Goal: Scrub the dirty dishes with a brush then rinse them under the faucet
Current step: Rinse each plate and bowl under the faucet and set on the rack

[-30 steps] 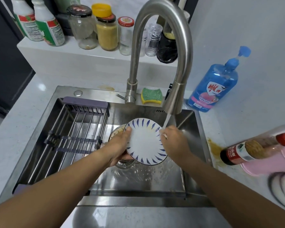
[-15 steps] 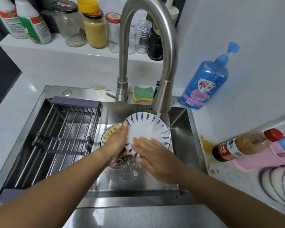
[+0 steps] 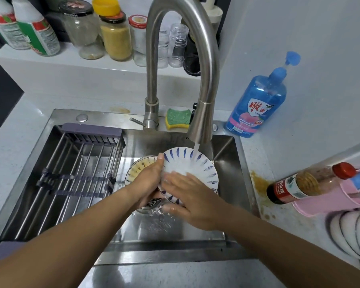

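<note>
- Head view: a second ago the right hand (image 3: pixel 192 199) was at the right rim of the plate (image 3: pixel 192 166), by the stream. It now lies across the plate's lower face, fingers straight and spread, pressing rather than grasping.
- The left hand (image 3: pixel 148 181) grips the plate's left rim, thumb over the front edge. It holds the plate tilted over the sink (image 3: pixel 227 150), face towards the person, probably so the water sheets down and drains off.
- The faucet (image 3: pixel 204 80) is running, and its water stream (image 3: pixel 196 149) lands on the plate's upper part, just above the right hand's fingers (image 3: pixel 176 176). That placement lets the palm wipe wetted surface.
- No brush shows in either hand, so this looks like the rinse step, with the bare palm rubbing off what remains.
- A second dish (image 3: pixel 136 169) with yellowish residue sits in the sink behind the left hand, seemingly unwashed.
- The drying rack (image 3: pixel 79 175) spans the sink's left half, near enough to take the rinsed plate.
- A sponge (image 3: pixel 178 120) rests behind the faucet, and a soap bottle (image 3: pixel 258 109) stands on the bench (image 3: pixel 15 142) at the right.
</note>
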`<state>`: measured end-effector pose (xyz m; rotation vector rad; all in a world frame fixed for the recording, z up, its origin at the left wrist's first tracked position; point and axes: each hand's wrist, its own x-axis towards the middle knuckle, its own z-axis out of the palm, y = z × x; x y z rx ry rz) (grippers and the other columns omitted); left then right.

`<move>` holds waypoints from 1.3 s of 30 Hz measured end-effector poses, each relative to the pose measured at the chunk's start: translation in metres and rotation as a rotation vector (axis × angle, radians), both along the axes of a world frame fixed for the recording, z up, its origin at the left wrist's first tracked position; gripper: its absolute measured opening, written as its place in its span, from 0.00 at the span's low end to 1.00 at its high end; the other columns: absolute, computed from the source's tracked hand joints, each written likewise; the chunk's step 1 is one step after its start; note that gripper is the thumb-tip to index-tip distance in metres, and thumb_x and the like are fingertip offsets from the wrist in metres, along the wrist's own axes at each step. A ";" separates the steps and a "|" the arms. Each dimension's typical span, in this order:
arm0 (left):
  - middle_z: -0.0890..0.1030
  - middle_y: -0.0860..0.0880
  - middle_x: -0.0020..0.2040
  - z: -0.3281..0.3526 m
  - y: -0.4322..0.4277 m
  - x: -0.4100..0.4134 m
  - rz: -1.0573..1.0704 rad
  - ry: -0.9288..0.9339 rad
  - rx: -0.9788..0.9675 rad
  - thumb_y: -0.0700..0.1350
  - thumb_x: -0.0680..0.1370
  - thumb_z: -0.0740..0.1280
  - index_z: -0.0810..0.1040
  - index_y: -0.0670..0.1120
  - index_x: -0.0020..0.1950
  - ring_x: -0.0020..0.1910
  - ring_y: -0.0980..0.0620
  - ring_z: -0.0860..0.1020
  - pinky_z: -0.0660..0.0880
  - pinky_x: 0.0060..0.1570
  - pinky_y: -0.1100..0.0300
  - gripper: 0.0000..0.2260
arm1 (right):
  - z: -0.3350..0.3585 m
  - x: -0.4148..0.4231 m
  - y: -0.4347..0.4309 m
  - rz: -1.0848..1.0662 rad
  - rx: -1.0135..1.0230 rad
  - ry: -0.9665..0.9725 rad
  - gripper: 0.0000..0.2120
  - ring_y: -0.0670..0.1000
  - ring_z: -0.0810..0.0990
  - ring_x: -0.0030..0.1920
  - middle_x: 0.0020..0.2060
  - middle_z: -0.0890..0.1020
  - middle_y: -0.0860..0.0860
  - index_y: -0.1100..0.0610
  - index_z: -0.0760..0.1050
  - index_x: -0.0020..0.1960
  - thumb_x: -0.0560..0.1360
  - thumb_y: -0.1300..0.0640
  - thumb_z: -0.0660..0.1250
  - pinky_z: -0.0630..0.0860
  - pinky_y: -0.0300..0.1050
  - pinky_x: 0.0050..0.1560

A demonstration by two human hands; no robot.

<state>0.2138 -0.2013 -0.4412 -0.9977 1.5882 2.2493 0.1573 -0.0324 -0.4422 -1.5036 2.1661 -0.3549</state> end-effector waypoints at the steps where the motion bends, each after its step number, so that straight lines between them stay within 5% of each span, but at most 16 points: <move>1: 0.87 0.46 0.53 0.000 -0.002 -0.001 0.008 -0.019 0.006 0.65 0.83 0.51 0.80 0.49 0.63 0.55 0.45 0.85 0.80 0.60 0.45 0.27 | -0.002 0.000 0.006 0.033 -0.031 0.004 0.33 0.48 0.53 0.82 0.82 0.57 0.47 0.47 0.57 0.82 0.82 0.35 0.57 0.43 0.50 0.80; 3: 0.87 0.46 0.51 -0.002 -0.005 -0.004 0.024 -0.084 0.010 0.64 0.84 0.52 0.80 0.49 0.62 0.52 0.43 0.86 0.82 0.53 0.44 0.25 | -0.006 -0.005 0.019 0.062 -0.138 0.084 0.27 0.48 0.67 0.77 0.76 0.71 0.49 0.50 0.70 0.76 0.80 0.47 0.67 0.57 0.54 0.80; 6: 0.87 0.44 0.45 0.001 -0.003 -0.008 0.040 -0.188 0.121 0.60 0.85 0.56 0.80 0.45 0.61 0.40 0.45 0.86 0.84 0.36 0.47 0.22 | 0.000 -0.014 0.024 -0.023 -0.313 0.176 0.16 0.47 0.82 0.61 0.61 0.84 0.49 0.52 0.81 0.64 0.78 0.53 0.67 0.74 0.53 0.70; 8: 0.87 0.41 0.46 0.005 -0.003 -0.010 0.006 -0.206 0.178 0.60 0.84 0.58 0.79 0.43 0.61 0.39 0.43 0.86 0.85 0.40 0.48 0.23 | 0.016 -0.016 0.020 -0.115 -0.347 0.155 0.14 0.48 0.84 0.48 0.48 0.87 0.48 0.52 0.84 0.58 0.77 0.51 0.65 0.81 0.48 0.58; 11: 0.84 0.42 0.54 0.005 -0.010 -0.011 -0.054 -0.146 0.123 0.67 0.80 0.58 0.78 0.50 0.63 0.52 0.44 0.83 0.79 0.60 0.45 0.24 | 0.042 -0.027 0.017 -0.310 -0.274 -0.116 0.09 0.45 0.80 0.36 0.40 0.84 0.48 0.52 0.84 0.54 0.75 0.53 0.73 0.80 0.46 0.38; 14: 0.83 0.51 0.63 0.007 -0.019 -0.002 -0.167 0.000 0.048 0.69 0.75 0.63 0.78 0.53 0.67 0.65 0.53 0.77 0.71 0.68 0.48 0.28 | 0.061 -0.047 0.014 -0.530 -0.199 -0.419 0.13 0.45 0.84 0.41 0.43 0.86 0.48 0.53 0.84 0.55 0.71 0.57 0.79 0.81 0.38 0.38; 18: 0.85 0.44 0.59 0.008 -0.022 0.006 -0.290 0.195 -0.068 0.36 0.72 0.76 0.78 0.44 0.66 0.61 0.44 0.82 0.79 0.61 0.51 0.23 | 0.070 -0.070 0.009 -0.676 -0.223 -0.611 0.12 0.48 0.87 0.42 0.41 0.88 0.50 0.55 0.84 0.49 0.68 0.58 0.82 0.82 0.41 0.40; 20: 0.85 0.41 0.57 0.011 -0.019 0.005 -0.308 0.227 -0.100 0.29 0.69 0.77 0.79 0.41 0.65 0.58 0.41 0.84 0.82 0.56 0.50 0.25 | 0.070 -0.074 0.005 -0.693 -0.195 -0.640 0.15 0.52 0.88 0.44 0.43 0.88 0.52 0.58 0.85 0.52 0.68 0.55 0.82 0.84 0.47 0.45; 23: 0.86 0.41 0.56 0.013 -0.013 0.002 -0.270 0.230 -0.112 0.29 0.68 0.77 0.79 0.41 0.64 0.56 0.42 0.84 0.83 0.53 0.49 0.25 | 0.066 -0.078 -0.005 -0.724 -0.215 -0.588 0.17 0.51 0.88 0.43 0.42 0.88 0.51 0.55 0.84 0.51 0.69 0.46 0.81 0.84 0.51 0.48; 27: 0.86 0.41 0.53 0.019 0.003 -0.004 -0.135 0.215 -0.130 0.29 0.69 0.77 0.78 0.40 0.62 0.52 0.42 0.85 0.84 0.45 0.51 0.23 | 0.060 -0.061 -0.026 -0.833 -0.164 -0.217 0.24 0.51 0.84 0.44 0.42 0.85 0.47 0.48 0.80 0.51 0.72 0.28 0.66 0.82 0.53 0.51; 31: 0.86 0.40 0.51 0.026 0.020 -0.009 -0.132 0.279 -0.142 0.27 0.69 0.76 0.79 0.39 0.57 0.52 0.41 0.85 0.83 0.52 0.49 0.19 | 0.065 -0.036 -0.056 -0.561 -0.073 0.176 0.17 0.55 0.76 0.48 0.44 0.79 0.52 0.53 0.71 0.51 0.85 0.42 0.52 0.74 0.56 0.61; 33: 0.87 0.40 0.50 0.027 0.020 -0.006 -0.086 0.284 -0.106 0.26 0.69 0.75 0.80 0.39 0.57 0.50 0.42 0.86 0.84 0.50 0.50 0.19 | 0.067 -0.034 -0.062 -0.585 -0.100 0.142 0.16 0.53 0.78 0.46 0.43 0.79 0.50 0.53 0.70 0.50 0.86 0.44 0.51 0.74 0.51 0.58; 36: 0.87 0.46 0.48 0.026 0.013 0.004 0.011 0.243 -0.055 0.26 0.69 0.75 0.79 0.43 0.58 0.49 0.45 0.86 0.84 0.44 0.52 0.21 | 0.068 -0.047 -0.048 -1.011 -0.221 -0.230 0.12 0.47 0.80 0.43 0.42 0.80 0.48 0.50 0.77 0.51 0.78 0.41 0.67 0.77 0.44 0.50; 39: 0.87 0.45 0.53 0.022 0.002 0.011 0.158 0.239 0.030 0.29 0.69 0.76 0.78 0.44 0.62 0.55 0.41 0.84 0.83 0.52 0.44 0.24 | 0.059 -0.071 -0.033 -1.136 -0.155 -0.335 0.10 0.55 0.79 0.48 0.45 0.79 0.52 0.54 0.76 0.53 0.83 0.48 0.61 0.73 0.48 0.47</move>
